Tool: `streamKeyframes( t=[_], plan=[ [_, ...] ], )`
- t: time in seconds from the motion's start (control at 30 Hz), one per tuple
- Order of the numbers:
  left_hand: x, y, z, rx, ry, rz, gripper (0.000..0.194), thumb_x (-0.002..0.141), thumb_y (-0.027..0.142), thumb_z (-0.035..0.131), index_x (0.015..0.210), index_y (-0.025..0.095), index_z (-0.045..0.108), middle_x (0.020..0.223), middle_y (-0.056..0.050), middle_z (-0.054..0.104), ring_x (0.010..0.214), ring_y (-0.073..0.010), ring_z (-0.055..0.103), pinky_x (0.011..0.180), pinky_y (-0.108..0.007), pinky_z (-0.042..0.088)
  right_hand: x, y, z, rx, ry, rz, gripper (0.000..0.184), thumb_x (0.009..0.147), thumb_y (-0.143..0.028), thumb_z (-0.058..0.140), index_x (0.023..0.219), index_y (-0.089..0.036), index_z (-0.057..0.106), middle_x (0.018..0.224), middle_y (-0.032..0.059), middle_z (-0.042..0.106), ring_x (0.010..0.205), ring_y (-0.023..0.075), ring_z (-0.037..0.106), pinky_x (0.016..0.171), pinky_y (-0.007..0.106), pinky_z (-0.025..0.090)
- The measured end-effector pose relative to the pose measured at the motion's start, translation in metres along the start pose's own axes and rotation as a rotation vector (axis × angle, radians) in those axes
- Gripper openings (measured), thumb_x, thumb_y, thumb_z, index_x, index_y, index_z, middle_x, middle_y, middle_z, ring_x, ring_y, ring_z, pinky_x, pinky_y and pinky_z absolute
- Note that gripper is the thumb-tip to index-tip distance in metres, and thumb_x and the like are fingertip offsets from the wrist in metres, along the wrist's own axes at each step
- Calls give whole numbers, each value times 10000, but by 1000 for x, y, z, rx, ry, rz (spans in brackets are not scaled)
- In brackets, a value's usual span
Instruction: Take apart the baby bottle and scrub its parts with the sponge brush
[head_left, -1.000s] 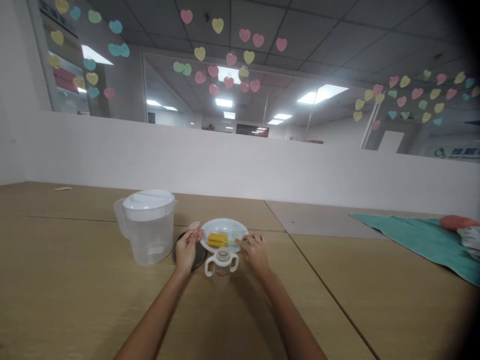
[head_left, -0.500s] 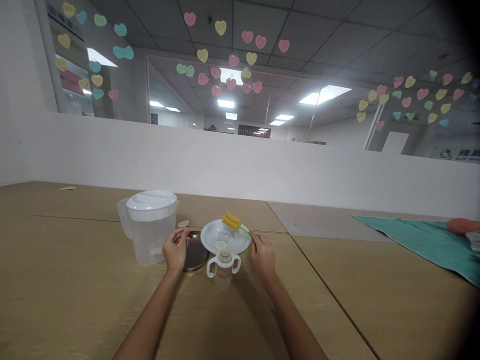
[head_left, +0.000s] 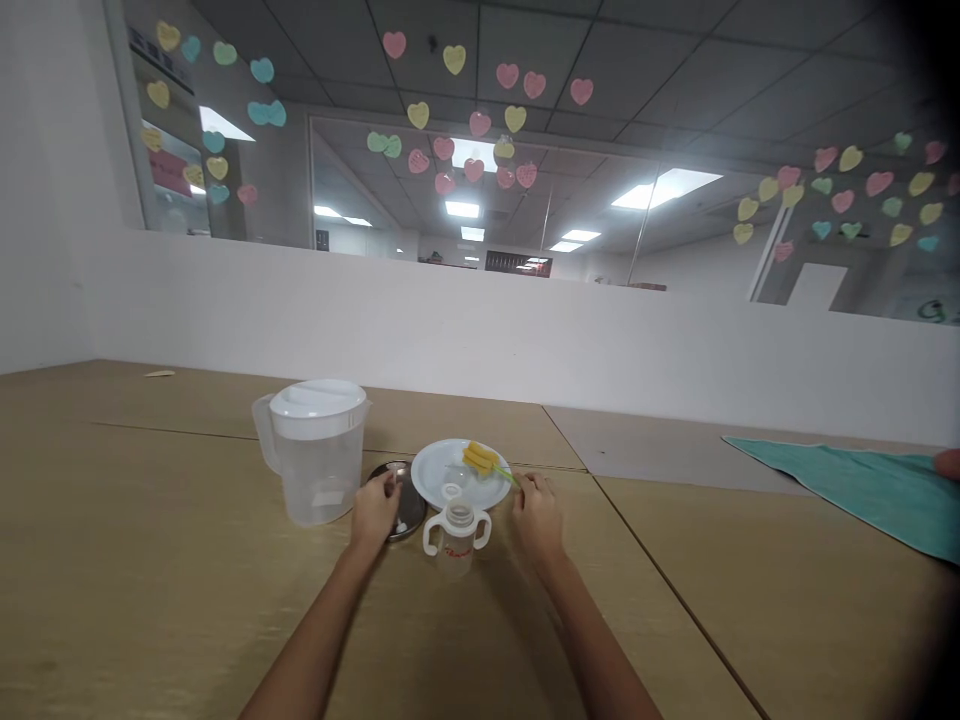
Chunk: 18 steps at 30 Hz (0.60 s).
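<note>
A small clear baby bottle (head_left: 456, 539) with two white handles stands on the wooden table (head_left: 150, 560) between my hands. Behind it lies a white plate (head_left: 450, 480). My right hand (head_left: 538, 515) pinches the green handle of a yellow sponge brush (head_left: 481, 458), whose head rests over the plate's far side. My left hand (head_left: 375, 510) is curled at the edge of a dark round metal lid (head_left: 401, 515), fingers closed on something small that I cannot make out. A small white piece lies on the lid.
A clear plastic pitcher (head_left: 315, 462) with a white lid stands left of the metal lid. A teal cloth (head_left: 862, 490) lies at the far right, with something pinkish at the frame edge. A low white partition wall runs behind the table.
My right hand lifted the sponge brush from the plate's middle and now holds it over the far side. My left hand swung out left with a small pale piece, then came down onto the metal lid.
</note>
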<state>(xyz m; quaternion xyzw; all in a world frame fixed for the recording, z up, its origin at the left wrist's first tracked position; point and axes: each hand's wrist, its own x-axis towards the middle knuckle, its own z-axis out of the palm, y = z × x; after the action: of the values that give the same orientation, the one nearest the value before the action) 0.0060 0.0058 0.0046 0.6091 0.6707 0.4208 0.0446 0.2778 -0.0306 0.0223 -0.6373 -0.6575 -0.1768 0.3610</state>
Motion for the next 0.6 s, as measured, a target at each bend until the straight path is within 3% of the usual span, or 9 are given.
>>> streamKeyframes(
  t=[0.17,0.27,0.37,0.43,0.5,0.6],
  plan=[
    [-6,4,-1,202,-28,133,337,842,262,443,1083,116,628,1055,-170,660,977,-269,611,821,-326,436,0,0,-5,-93,11,-58,335,751,-73,513,1014,-213,668,951,59,628,874,188,530,748,293,326],
    [-10,13,-4,164,32,241,307,854,229,413,1033,142,647,1057,-132,663,999,-247,590,886,-329,413,1,0,-8,-124,24,-80,309,745,-90,534,992,-211,673,910,63,629,855,191,526,749,308,301],
    [-9,37,-6,78,109,330,298,874,242,388,998,177,651,1025,-87,668,989,-217,580,924,-326,394,1,0,-10,-125,44,-85,302,746,-91,536,988,-203,675,892,73,622,849,186,519,742,308,289],
    [-4,60,-4,81,15,379,297,872,224,390,1013,178,648,1034,-84,661,1003,-209,573,939,-324,389,1,1,-11,-120,60,-79,301,751,-94,534,993,-200,677,888,75,621,849,185,517,738,307,285],
    [5,83,3,168,-210,450,307,861,190,401,1060,171,635,1117,-88,631,1081,-205,540,986,-323,359,1,2,-12,-118,74,-65,294,758,-98,530,989,-201,680,888,71,626,844,183,519,734,309,281],
    [19,107,21,211,-347,455,283,805,209,525,1059,170,642,1101,-90,642,1034,-213,571,935,-314,409,2,5,-12,-124,89,-37,288,768,-103,520,985,-201,682,915,67,639,843,186,527,738,315,276]
  ],
)
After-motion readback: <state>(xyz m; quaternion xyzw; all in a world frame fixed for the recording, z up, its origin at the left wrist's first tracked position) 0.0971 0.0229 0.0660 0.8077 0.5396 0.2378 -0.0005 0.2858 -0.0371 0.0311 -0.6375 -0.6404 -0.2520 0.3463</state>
